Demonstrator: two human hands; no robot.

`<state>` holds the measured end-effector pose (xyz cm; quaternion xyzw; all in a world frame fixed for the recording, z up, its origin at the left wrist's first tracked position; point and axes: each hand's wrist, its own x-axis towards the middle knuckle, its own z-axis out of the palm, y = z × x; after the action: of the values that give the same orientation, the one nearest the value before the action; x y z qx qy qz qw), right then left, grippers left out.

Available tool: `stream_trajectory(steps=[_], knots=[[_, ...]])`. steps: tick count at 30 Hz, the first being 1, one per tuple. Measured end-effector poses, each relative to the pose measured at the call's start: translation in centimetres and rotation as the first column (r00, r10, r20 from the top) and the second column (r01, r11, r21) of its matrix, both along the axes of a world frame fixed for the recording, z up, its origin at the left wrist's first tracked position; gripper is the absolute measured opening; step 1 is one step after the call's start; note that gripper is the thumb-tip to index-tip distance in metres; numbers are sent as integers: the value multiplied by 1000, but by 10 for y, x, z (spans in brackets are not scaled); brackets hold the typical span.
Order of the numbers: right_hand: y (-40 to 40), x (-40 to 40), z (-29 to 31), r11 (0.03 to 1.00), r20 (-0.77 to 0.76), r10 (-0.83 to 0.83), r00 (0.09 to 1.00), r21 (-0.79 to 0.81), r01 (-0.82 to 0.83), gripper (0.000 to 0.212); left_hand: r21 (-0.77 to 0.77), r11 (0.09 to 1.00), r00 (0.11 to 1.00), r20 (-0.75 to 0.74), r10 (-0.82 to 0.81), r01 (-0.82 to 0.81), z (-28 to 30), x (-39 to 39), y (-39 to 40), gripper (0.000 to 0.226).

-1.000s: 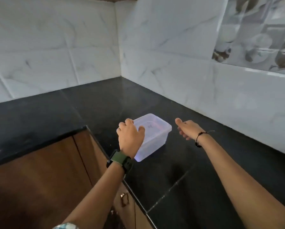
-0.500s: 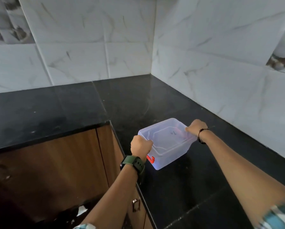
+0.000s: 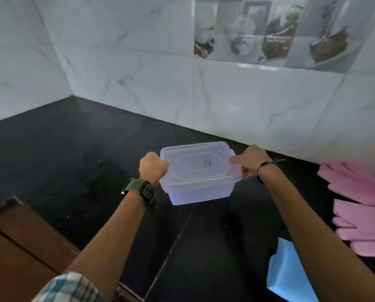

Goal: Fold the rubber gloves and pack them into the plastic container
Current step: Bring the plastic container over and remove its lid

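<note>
A translucent plastic container [image 3: 200, 173] with its lid on is held above the black counter [image 3: 73, 149], in the middle of the view. My left hand [image 3: 153, 168] grips its left end and my right hand [image 3: 250, 161] grips its right end. A small red clip shows at the container's lower left. Pink rubber gloves [image 3: 360, 205] lie on the counter at the right edge, beside the wall, partly cut off by the frame.
White marble-look tiled walls [image 3: 225, 101] meet at a corner behind the counter. A light blue object [image 3: 289, 271] lies at the lower right, partly behind my right forearm. A wooden cabinet front [image 3: 19, 258] drops away at the lower left.
Both hands have taken hold of the container's ends and carried it rightward along the counter. The view has swung right, and the pink gloves and blue object have come into sight.
</note>
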<state>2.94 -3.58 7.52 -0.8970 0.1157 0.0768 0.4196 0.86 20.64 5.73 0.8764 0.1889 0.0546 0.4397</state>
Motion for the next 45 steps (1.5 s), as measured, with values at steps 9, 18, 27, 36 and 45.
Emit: stream_trajectory(steps=[9, 18, 27, 36, 45], knots=[[-52, -74, -19, 966, -151, -254, 955, 3, 257, 22, -135, 961, 968, -40, -249, 242, -20, 12, -58, 47], [-45, -90, -29, 955, -132, -297, 946, -28, 296, 24, -79, 972, 974, -43, -223, 219, -25, 4, -59, 41], [-38, -87, -23, 934, -49, -226, 973, -295, 202, 21, -234, 928, 929, -166, -331, 289, -8, 4, -52, 14], [-31, -81, -21, 912, -25, -172, 985, -382, 149, 9, -37, 941, 915, -224, -335, 336, 2, -1, -56, 7], [-39, -82, -22, 937, -30, -192, 981, -302, 175, 19, -26, 923, 884, -278, -376, 384, 0, 14, -56, 23]])
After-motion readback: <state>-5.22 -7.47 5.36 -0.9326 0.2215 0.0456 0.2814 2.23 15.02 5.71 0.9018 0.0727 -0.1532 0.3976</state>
